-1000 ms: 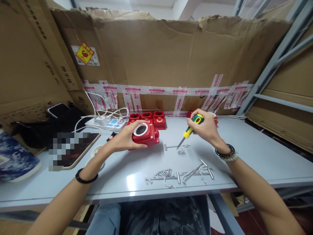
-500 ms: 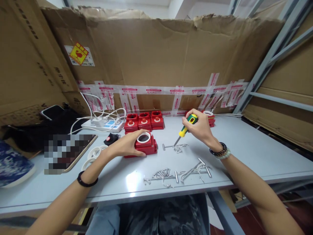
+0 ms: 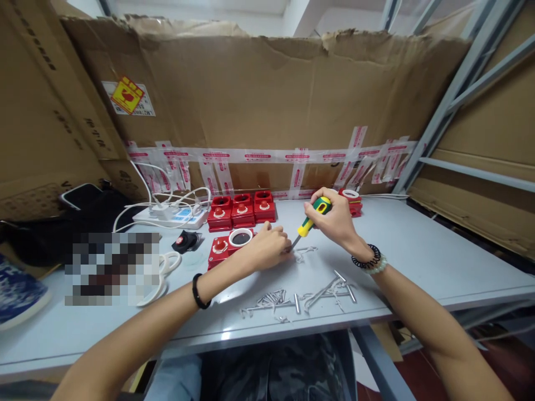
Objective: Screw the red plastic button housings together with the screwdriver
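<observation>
My right hand (image 3: 334,217) grips the green and yellow handle of a screwdriver (image 3: 308,220), its shaft slanting down to the left. My left hand (image 3: 271,246) is at the screwdriver's tip, fingers bent close together; what they pinch, if anything, is hidden. It covers most of a small T-shaped metal rod; only the end with white string (image 3: 306,253) shows right of the fingers. Behind the left forearm sits a red box (image 3: 217,253) with a red knob and a white ring (image 3: 241,238), partly hidden and not held.
Near the front edge lie small metal pins (image 3: 273,297) and T-shaped rods (image 3: 330,292) with string. Several red boxes (image 3: 241,214) stand at the back, others (image 3: 354,206) behind my right hand. Left are a power strip (image 3: 184,216), black part (image 3: 186,241), white rings (image 3: 169,262) and blurred phone.
My left hand has let go of the red box and moved right to the screwdriver tip, over the T-shaped rod. The right hand still holds the screwdriver there. The view has shifted slightly.
</observation>
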`<move>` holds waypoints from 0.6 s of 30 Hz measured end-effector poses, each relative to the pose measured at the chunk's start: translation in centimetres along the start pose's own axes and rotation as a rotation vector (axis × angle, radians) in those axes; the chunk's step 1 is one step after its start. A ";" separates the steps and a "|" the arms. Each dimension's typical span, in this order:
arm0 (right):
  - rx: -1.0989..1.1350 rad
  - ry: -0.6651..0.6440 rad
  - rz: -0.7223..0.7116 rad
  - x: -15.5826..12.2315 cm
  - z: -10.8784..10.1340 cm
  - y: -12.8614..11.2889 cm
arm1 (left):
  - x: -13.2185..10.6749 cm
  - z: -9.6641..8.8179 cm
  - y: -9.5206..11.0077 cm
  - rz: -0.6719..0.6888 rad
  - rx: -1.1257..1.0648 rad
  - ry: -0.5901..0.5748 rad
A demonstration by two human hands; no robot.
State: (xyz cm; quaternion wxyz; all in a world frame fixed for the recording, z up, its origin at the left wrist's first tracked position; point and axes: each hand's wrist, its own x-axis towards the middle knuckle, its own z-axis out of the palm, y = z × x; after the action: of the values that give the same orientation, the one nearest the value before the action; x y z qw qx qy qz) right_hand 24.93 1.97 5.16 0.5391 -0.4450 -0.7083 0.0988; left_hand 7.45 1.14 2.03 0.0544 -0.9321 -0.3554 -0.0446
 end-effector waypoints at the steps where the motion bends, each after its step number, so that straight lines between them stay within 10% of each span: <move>1: -0.003 -0.002 -0.004 0.0 -0.1 0.0 | 0.2 0.2 0.0 -0.006 0.011 -0.002; 18: -0.095 0.389 -0.114 2.2 -4.4 0.3 | 1.6 0.3 1.8 -0.048 -0.006 0.041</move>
State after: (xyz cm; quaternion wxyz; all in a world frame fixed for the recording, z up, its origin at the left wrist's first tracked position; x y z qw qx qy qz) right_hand 28.81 2.27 8.19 0.6488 -0.4399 -0.6186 -0.0534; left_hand 9.91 0.90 1.78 0.0579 -0.9223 -0.3763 -0.0663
